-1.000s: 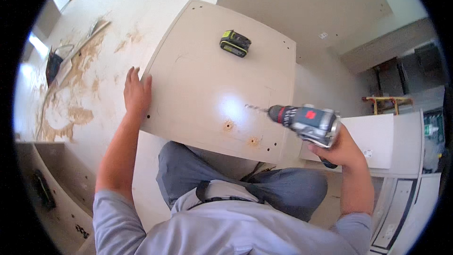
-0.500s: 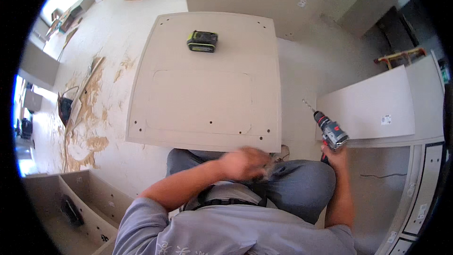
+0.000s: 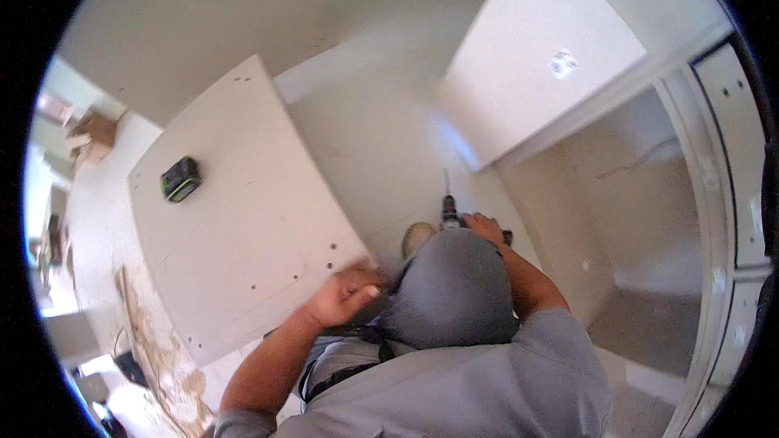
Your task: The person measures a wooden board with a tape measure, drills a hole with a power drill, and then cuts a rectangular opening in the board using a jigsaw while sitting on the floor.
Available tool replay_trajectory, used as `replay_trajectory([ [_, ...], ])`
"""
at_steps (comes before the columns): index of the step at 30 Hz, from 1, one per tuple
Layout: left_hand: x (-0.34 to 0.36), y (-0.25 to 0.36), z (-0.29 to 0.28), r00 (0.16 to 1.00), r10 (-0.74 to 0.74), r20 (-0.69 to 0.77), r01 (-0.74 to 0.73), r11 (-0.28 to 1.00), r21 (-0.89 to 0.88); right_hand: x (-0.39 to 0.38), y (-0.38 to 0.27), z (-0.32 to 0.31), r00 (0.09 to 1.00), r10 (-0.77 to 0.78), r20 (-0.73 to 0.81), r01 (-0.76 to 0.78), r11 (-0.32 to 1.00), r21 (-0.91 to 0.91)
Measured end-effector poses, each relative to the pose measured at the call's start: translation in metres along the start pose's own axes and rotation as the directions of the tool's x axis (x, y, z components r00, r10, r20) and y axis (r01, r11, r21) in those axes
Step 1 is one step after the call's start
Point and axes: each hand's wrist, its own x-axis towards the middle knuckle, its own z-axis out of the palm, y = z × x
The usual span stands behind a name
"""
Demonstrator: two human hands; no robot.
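Observation:
My right hand (image 3: 484, 229) is on the handle of a cordless drill (image 3: 449, 211), low beside my bent knee. The drill's long bit points away from me, and my knee hides part of its body. My left hand (image 3: 349, 296) is closed, its fingers curled near the close right corner of a pale panel (image 3: 235, 235) with dark holes. Whatever those fingers hold, if anything, is blurred and hidden. A black and green battery pack (image 3: 180, 179) rests on the panel's far left part.
An open pale cabinet frame (image 3: 560, 195) stands on the right, with a white board (image 3: 544, 57) beyond it. Another large panel (image 3: 211, 24) rises at the back left. A cardboard box (image 3: 93, 138) and brown-stained flooring (image 3: 187, 389) lie to the left.
My view has turned right, so the panel and battery pack appear farther left. My right hand has lowered the drill beside my knee. My left hand remains closed, near the panel's edge.

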Motion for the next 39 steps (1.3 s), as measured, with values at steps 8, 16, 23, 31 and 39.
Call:
replay_trajectory([
  [8, -0.16, -0.058, 0.051, 0.807, -0.475, -0.351, 0.565, 0.795, 0.222, 0.046, -0.092, 0.029, 0.941, -0.333, 0.057, 0.302, 0.904, 0.301],
  [16, -0.312, -0.048, 0.159, -0.07, -0.336, -0.939, 0.483, 0.812, -0.327, -0.009, -0.281, -0.011, 0.599, -0.793, 0.113, 0.654, 0.566, 0.502],
  [23, -0.457, -0.052, 0.178, -0.627, -0.223, -0.747, 0.228, 0.864, -0.449, 0.009, -0.28, -0.043, 0.677, -0.733, 0.062, 0.6, 0.599, 0.53],
  [31, -0.533, -0.083, 0.207, -0.713, -0.082, -0.697, 0.469, 0.683, -0.56, 0.122, -0.074, -0.131, 0.925, -0.364, -0.11, 0.359, 0.743, 0.565],
  [39, -0.653, -0.174, 0.178, -0.801, -0.057, -0.597, 0.269, 0.855, -0.443, 0.062, -0.052, -0.186, 0.97, -0.21, -0.119, 0.242, 0.85, 0.468],
])
